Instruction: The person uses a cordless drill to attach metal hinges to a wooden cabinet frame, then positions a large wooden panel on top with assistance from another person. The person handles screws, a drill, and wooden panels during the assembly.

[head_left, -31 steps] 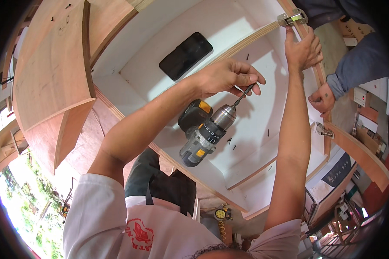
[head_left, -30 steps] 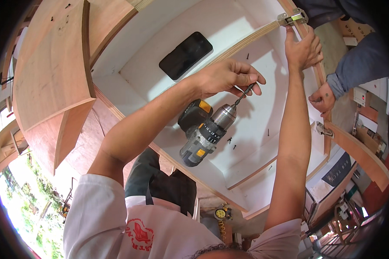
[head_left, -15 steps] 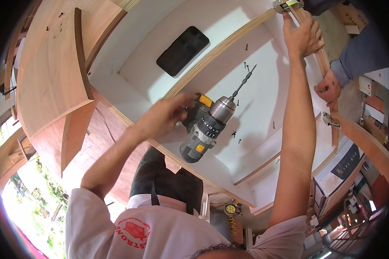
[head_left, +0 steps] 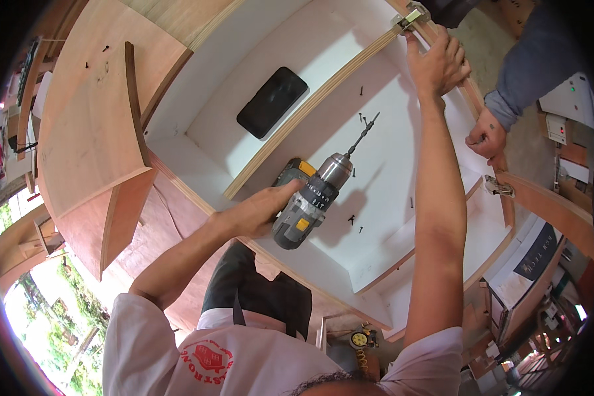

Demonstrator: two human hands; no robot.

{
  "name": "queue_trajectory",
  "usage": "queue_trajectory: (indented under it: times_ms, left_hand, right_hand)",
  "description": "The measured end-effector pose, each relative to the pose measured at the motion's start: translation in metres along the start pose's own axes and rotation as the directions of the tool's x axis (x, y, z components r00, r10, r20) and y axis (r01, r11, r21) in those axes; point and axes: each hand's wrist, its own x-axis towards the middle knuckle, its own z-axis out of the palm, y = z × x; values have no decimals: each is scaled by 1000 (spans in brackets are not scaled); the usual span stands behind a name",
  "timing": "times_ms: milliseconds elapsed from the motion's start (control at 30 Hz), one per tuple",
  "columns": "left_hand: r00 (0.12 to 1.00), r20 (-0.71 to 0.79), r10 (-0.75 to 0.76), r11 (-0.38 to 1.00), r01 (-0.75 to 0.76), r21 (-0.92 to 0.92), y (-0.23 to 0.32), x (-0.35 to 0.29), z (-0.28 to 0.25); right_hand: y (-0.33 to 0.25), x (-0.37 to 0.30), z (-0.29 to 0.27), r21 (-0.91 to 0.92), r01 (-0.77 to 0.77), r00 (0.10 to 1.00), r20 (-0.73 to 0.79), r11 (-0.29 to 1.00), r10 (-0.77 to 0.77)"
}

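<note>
Broadly spread across the middle: a white-lined plywood cabinet carcass lying open, divided by a pale plywood shelf edge running from near left to far right. Left of it, a large curved brown plywood panel. On the far-left white compartment, a flat black rectangular phone. Near the centre, a grey and yellow cordless drill lying on the white panel, bit pointing far and right; left hand curled about its handle, fingers closing on the grip. Right hand stretched far, fingers wrapped over the cabinet's wooden rail, just near a small metal hinge. Further right, another person's hand in a grey-blue sleeve, fist closed on the same rail. Scattered on white: small dark screws.
</note>
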Motion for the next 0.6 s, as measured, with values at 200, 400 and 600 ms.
queue_trajectory:
  times_ms: [200, 400, 600]
  left_hand:
    - [946, -244, 213, 976, -217, 13, 27, 18, -3]
    - [800, -548, 245, 960, -278, 24, 61, 69, -4]
    - [617, -776, 127, 936, -334, -112, 90, 101, 12]
  right_hand:
    - [1, 0, 1, 52, 17, 999, -32, 998, -16]
    - [-2, 1, -6, 100, -20, 1000, -4, 995, 20]
    - [-5, 6, -18, 116, -52, 996, 74, 992, 43]
